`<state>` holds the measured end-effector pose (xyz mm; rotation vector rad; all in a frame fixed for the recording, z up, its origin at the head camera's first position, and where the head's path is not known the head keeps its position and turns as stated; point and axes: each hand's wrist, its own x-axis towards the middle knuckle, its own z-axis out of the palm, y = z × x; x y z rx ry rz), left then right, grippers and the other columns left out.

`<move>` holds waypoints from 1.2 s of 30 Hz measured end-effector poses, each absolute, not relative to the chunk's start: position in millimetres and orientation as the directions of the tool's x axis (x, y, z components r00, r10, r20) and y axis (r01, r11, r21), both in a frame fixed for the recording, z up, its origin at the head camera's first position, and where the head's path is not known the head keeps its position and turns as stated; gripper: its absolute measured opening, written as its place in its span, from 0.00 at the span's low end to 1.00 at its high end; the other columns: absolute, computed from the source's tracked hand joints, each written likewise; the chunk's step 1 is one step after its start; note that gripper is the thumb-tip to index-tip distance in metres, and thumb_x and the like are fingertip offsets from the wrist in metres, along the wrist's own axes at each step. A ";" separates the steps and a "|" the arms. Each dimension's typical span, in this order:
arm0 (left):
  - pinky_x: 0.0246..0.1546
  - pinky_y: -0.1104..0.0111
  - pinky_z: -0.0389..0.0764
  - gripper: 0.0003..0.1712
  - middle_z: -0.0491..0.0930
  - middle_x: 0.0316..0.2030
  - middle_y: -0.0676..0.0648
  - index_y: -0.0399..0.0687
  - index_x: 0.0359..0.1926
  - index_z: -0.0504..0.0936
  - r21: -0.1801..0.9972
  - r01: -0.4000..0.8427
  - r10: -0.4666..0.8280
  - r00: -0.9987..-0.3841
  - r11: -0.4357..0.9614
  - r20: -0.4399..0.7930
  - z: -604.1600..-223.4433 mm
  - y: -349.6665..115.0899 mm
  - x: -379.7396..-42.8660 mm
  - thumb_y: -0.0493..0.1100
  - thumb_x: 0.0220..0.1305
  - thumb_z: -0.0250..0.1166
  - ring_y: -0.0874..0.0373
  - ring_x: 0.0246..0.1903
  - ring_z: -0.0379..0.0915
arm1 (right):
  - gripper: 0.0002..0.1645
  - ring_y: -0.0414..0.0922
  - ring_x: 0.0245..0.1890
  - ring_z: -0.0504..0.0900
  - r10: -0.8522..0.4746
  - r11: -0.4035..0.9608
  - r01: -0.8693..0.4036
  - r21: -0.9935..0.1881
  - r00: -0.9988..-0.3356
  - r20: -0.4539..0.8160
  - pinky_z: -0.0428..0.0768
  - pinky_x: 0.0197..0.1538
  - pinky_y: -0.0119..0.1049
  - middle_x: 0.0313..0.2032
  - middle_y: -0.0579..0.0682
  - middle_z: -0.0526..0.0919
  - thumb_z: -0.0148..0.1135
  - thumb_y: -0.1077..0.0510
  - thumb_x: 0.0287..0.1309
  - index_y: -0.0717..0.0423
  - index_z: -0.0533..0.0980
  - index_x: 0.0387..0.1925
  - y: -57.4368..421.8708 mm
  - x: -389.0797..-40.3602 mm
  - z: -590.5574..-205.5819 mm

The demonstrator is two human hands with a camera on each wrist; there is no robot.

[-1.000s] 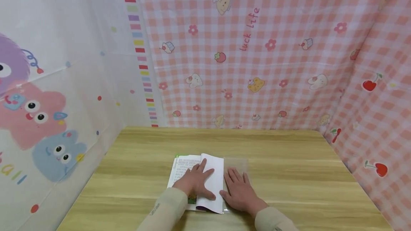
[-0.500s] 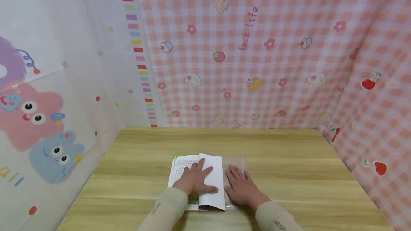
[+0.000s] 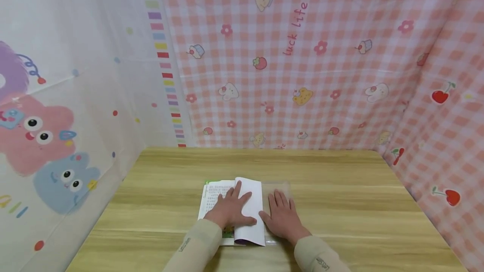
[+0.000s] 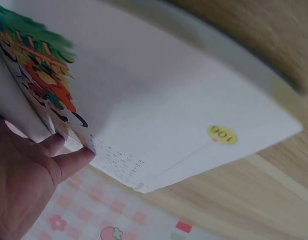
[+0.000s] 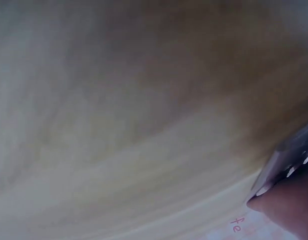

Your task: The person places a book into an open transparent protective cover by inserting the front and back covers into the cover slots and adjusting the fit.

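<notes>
An open book lies on the wooden table, its printed left page (image 3: 213,192) showing text and a coloured picture at the bottom. Over its right side lies a blank white leaf (image 3: 252,192), slightly curled at the lower edge. My left hand (image 3: 228,212) rests across both with fingers spread and thumb on the white leaf. In the left wrist view the printed page (image 4: 169,95) carries the number 106. A clear plastic sheet (image 3: 277,185) sticks out right of the book. My right hand (image 3: 284,217) lies flat on it; in the right wrist view only its fingertips (image 5: 289,200) show.
The wooden tabletop (image 3: 340,205) stretches out around the book on all sides. A pink checked cloth (image 3: 280,74) hangs behind and to the right, and a white cartoon cloth (image 3: 113,74) hangs at the left.
My right hand has slid a little forward on the plastic sheet. My left thumb has shifted slightly up the white leaf, whose lower edge moved a little to the right.
</notes>
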<state>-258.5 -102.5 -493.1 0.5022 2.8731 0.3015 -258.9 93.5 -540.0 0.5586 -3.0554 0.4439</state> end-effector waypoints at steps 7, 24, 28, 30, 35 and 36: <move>0.61 0.35 0.58 0.52 0.45 0.74 0.37 0.55 0.71 0.63 0.226 0.310 0.351 -0.920 0.924 -0.172 -491.4 -101.3 -257.2 0.73 0.48 0.61 0.37 0.67 0.49 | 0.40 0.62 0.70 0.48 -0.327 0.908 -0.324 -0.267 -0.944 0.033 0.49 0.67 0.67 0.70 0.69 0.54 0.45 0.42 0.68 0.68 0.58 0.68 93.5 -259.0 -545.5; 0.59 0.32 0.57 0.52 0.46 0.74 0.37 0.55 0.70 0.64 0.209 0.315 0.352 -0.920 0.926 -0.170 -496.6 -96.7 -259.8 0.72 0.47 0.62 0.35 0.67 0.47 | 0.48 0.62 0.70 0.48 -0.363 0.896 -0.352 -0.272 -0.932 0.010 0.50 0.67 0.67 0.71 0.69 0.53 0.47 0.34 0.63 0.69 0.57 0.69 97.3 -252.9 -535.8; 0.60 0.32 0.57 0.52 0.45 0.74 0.37 0.56 0.70 0.64 0.208 0.315 0.352 -0.919 0.926 -0.177 -497.0 -97.3 -260.6 0.72 0.47 0.63 0.34 0.67 0.47 | 0.46 0.63 0.70 0.47 -0.373 0.891 -0.359 -0.276 -0.928 0.005 0.48 0.66 0.68 0.71 0.69 0.53 0.47 0.36 0.65 0.69 0.57 0.68 98.2 -255.3 -541.8; 0.60 0.32 0.57 0.52 0.45 0.74 0.37 0.55 0.71 0.63 0.205 0.315 0.352 -0.919 0.927 -0.177 -497.1 -97.5 -260.7 0.72 0.47 0.63 0.34 0.67 0.47 | 0.46 0.62 0.70 0.46 -0.374 0.895 -0.358 -0.267 -0.928 -0.008 0.48 0.67 0.68 0.71 0.69 0.52 0.45 0.37 0.66 0.69 0.56 0.69 98.1 -255.6 -543.2; 0.59 0.32 0.57 0.53 0.45 0.74 0.38 0.53 0.71 0.62 0.208 0.312 0.349 -0.920 0.927 -0.177 -496.8 -96.5 -259.6 0.71 0.47 0.64 0.35 0.67 0.47 | 0.42 0.63 0.70 0.46 -0.369 0.897 -0.352 -0.267 -0.929 -0.016 0.48 0.67 0.68 0.71 0.69 0.52 0.45 0.41 0.67 0.68 0.56 0.69 97.4 -254.0 -541.8; 0.59 0.32 0.57 0.53 0.45 0.74 0.38 0.53 0.71 0.62 0.210 0.310 0.347 -0.921 0.927 -0.176 -496.5 -96.1 -259.3 0.71 0.47 0.64 0.35 0.67 0.47 | 0.41 0.63 0.70 0.46 -0.368 0.897 -0.350 -0.268 -0.930 -0.017 0.48 0.67 0.68 0.71 0.69 0.52 0.45 0.42 0.67 0.68 0.56 0.69 97.3 -253.4 -541.2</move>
